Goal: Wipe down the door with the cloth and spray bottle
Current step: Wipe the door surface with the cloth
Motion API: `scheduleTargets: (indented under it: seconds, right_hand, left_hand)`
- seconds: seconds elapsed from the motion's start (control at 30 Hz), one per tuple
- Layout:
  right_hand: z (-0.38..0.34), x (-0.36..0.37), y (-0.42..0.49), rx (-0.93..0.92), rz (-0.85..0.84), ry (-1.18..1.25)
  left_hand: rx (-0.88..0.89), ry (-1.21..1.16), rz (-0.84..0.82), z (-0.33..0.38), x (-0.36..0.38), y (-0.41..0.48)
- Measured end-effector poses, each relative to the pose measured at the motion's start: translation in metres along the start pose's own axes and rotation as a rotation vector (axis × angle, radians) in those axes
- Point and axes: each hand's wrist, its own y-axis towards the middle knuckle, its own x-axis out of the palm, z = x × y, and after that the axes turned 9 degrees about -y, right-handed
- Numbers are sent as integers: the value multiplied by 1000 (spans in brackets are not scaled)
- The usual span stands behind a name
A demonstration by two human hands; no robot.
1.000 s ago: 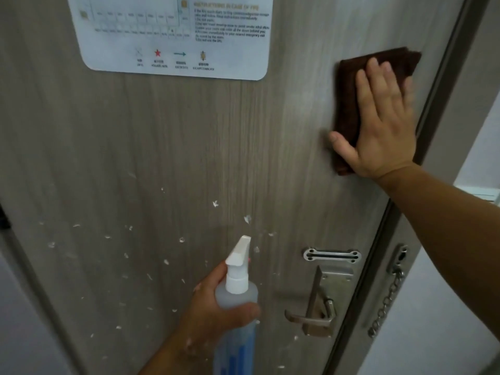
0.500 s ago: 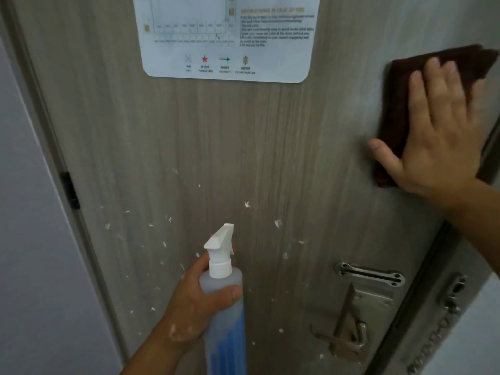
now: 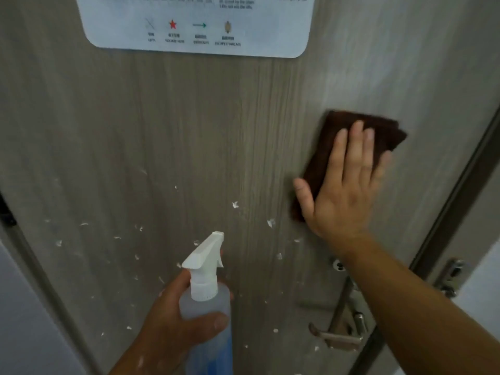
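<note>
The right hand [image 3: 343, 190] lies flat on the dark brown cloth [image 3: 322, 158], fingers straight and close together and thumb spread out to the left, pressing it against the door [image 3: 189, 117] near the door's right edge. The cloth is folded into a rough rectangle that tilts to the right. Its upper end shows above the fingertips and its lower left corner shows below the thumb. The left hand [image 3: 173, 320] grips the spray bottle [image 3: 205, 304] near the door's lower middle, with the fingers wrapped round the clear body and the thumb across its front. The bottle stands upright. Its white trigger head points up and to the right toward the door, and blue liquid shows in its lower part. The two hands are well apart, the right one higher and closer to the right edge. White flecks [image 3: 235, 204] are scattered across the grey wood-grain surface, mostly on the lower left half, between the bottle and the door's left edge; a few sit just left of the cloth. A white notice [image 3: 200, 23] with small symbols and print is fixed at the door's top edge of view. A metal lever handle [image 3: 338, 336] sits at the lower right, under the right forearm, and the dark door frame [image 3: 454, 201] runs alongside the right edge.
</note>
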Motion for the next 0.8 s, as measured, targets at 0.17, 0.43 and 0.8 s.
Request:
scheduleTargets:
  seconds: [0.17, 0.43, 0.8]
  right_hand:
    - [-16, 21, -77, -204, -20, -64]
    - [-27, -8, 50, -139, 42, -43]
    - [-61, 11, -57, 63, 7, -36]
  left_hand:
    - [41, 90, 8, -5, -4, 3]
    - [85, 294, -108, 34, -4, 18]
    - [234, 292, -166, -1, -50, 44]
